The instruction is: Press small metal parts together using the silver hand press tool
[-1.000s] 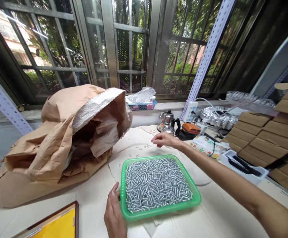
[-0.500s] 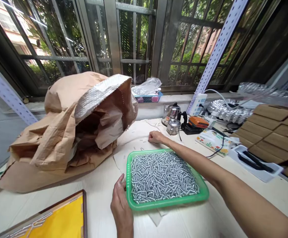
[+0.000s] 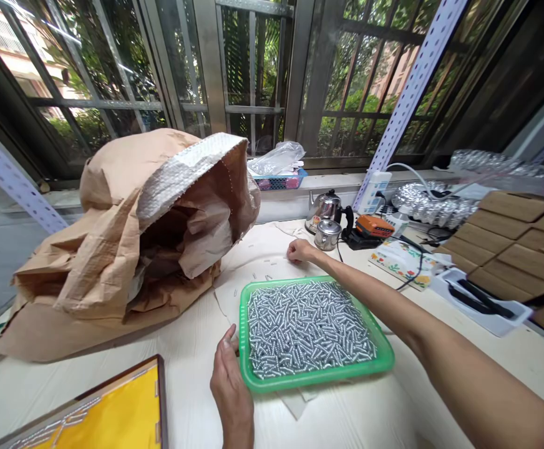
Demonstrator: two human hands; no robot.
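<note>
A shallow green plastic tray (image 3: 319, 379) is on the table, filled with many small silvery ribbed metal pins (image 3: 307, 330). My left hand (image 3: 231, 386) is at the tray's left side, its thumb and fingers against the edge; some of its fingers are hidden. Beyond the tray's far rim, my right hand (image 3: 301, 251) rests low over the table with its fingers curled closed. Whatever may be inside that hand is hidden. A few loose pins (image 3: 268, 277) lie on the table to the left of it, between the tray and the paper sack.
A large crumpled brown paper sack (image 3: 98, 268) gapes at the left. In front of it lies a dark-framed yellow board (image 3: 126, 408). A metal kettle (image 3: 324, 209), a small lidded pot (image 3: 328, 236) and an orange battery (image 3: 375, 226) stand behind. Cardboard boxes (image 3: 510, 243) are stacked right.
My right hand has shifted slightly right and away from me over the table, fingers still curled. My left hand stays at the tray's edge, and the view has moved a little.
</note>
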